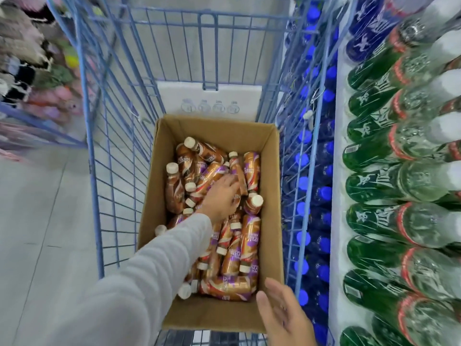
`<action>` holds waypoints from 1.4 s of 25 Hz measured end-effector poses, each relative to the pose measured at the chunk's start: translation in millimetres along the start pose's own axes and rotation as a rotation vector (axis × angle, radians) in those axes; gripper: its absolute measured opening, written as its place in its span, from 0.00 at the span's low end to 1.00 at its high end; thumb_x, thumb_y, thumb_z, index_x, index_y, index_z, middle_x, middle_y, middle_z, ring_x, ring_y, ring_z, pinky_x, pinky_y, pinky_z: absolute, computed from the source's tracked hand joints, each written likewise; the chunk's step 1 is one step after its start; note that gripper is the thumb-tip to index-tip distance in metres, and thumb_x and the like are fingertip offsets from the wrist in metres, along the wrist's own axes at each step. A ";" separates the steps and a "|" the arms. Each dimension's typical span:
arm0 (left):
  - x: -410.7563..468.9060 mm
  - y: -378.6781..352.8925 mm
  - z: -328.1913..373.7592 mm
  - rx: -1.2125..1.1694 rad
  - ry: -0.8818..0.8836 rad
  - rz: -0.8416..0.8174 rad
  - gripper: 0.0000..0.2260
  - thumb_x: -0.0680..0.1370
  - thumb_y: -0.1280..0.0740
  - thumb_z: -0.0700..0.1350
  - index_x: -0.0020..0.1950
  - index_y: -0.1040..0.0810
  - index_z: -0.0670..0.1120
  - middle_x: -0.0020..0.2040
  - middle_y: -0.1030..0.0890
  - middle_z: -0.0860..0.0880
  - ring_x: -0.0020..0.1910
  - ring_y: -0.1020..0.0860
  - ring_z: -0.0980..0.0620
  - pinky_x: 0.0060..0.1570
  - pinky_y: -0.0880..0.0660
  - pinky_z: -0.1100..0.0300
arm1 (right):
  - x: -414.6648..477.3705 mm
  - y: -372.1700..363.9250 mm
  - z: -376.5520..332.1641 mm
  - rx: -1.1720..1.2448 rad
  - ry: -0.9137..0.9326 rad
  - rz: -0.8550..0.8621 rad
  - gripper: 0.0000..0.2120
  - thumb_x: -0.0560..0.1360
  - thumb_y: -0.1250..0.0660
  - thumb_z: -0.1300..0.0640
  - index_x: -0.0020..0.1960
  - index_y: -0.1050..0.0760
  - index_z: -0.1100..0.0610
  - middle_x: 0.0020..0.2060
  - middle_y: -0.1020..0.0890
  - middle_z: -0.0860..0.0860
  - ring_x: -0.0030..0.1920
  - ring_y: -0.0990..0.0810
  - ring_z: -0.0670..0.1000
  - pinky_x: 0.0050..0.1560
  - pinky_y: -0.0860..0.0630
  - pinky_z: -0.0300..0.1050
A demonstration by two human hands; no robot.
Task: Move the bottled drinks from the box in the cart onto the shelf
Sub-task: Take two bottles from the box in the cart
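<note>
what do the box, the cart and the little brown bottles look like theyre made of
The box looks like plain brown corrugated cardboard: matte, with folded flaps. The cart looks like metal wire coated in blue paint, going by its thin welded grid. The bottles seem plastic, with glossy shrink-wrap labels that catch the light and off-white caps, probably plastic too.

1 open brown cardboard box [270,186] in 1 blue wire cart [117,136]. Roughly 18 small brown-and-purple labelled bottles with cream caps [252,171] inside, piled, exact count unclear. 2 bare hands: left hand [220,198], right hand [284,318]. 1 white carton [209,98] behind.
</note>
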State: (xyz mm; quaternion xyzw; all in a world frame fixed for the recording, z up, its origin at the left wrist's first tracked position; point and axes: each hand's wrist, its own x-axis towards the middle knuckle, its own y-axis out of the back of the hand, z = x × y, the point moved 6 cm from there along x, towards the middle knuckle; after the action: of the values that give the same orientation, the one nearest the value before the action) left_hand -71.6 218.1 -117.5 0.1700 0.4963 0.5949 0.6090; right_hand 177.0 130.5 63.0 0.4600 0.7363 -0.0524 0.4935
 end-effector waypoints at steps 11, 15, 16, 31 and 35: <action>27.4 -3.7 -23.5 0.207 -0.262 -0.239 0.35 0.68 0.24 0.53 0.74 0.30 0.55 0.72 0.31 0.46 0.76 0.40 0.40 0.74 0.38 0.42 | 12.2 -23.1 33.1 -0.120 0.002 -0.019 0.14 0.71 0.28 0.41 0.56 0.23 0.34 0.59 0.20 0.35 0.61 0.24 0.37 0.63 0.29 0.36; -29.6 26.9 -29.7 -0.326 0.079 -0.135 0.36 0.68 0.22 0.59 0.74 0.29 0.58 0.72 0.33 0.51 0.76 0.41 0.47 0.74 0.39 0.44 | 9.0 -20.4 19.8 -0.151 0.014 -0.055 0.13 0.73 0.27 0.43 0.56 0.25 0.34 0.58 0.21 0.35 0.60 0.24 0.39 0.59 0.31 0.32; -51.8 38.3 -27.5 -0.532 0.209 -0.090 0.36 0.68 0.22 0.59 0.74 0.29 0.58 0.72 0.33 0.54 0.75 0.39 0.49 0.75 0.39 0.46 | 10.5 -19.2 12.4 -0.149 0.018 -0.055 0.13 0.73 0.26 0.45 0.54 0.25 0.34 0.57 0.21 0.35 0.59 0.23 0.40 0.57 0.31 0.31; -235.6 66.6 -36.2 -1.703 0.975 0.471 0.21 0.71 0.31 0.48 0.61 0.20 0.40 0.45 0.14 0.39 0.44 0.17 0.38 0.46 0.23 0.48 | 249.3 -171.6 -192.9 -0.557 0.400 -0.024 0.30 0.75 0.33 0.42 0.72 0.33 0.56 0.68 0.26 0.56 0.68 0.27 0.59 0.67 0.27 0.59; -245.8 50.9 -66.8 -1.681 0.959 0.375 0.49 0.45 0.16 0.60 0.60 0.23 0.36 0.28 0.17 0.43 0.39 0.21 0.42 0.37 0.28 0.53 | 297.8 -207.0 -201.7 -0.690 0.361 0.038 0.38 0.75 0.30 0.44 0.75 0.39 0.63 0.73 0.33 0.61 0.74 0.35 0.62 0.73 0.36 0.59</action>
State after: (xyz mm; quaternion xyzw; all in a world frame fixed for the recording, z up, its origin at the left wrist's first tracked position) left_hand -104.5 -15.1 -8.1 -0.5016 0.0713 0.8469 0.1614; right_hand -137.5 305.7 -143.5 0.2825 0.7769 0.2893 0.4826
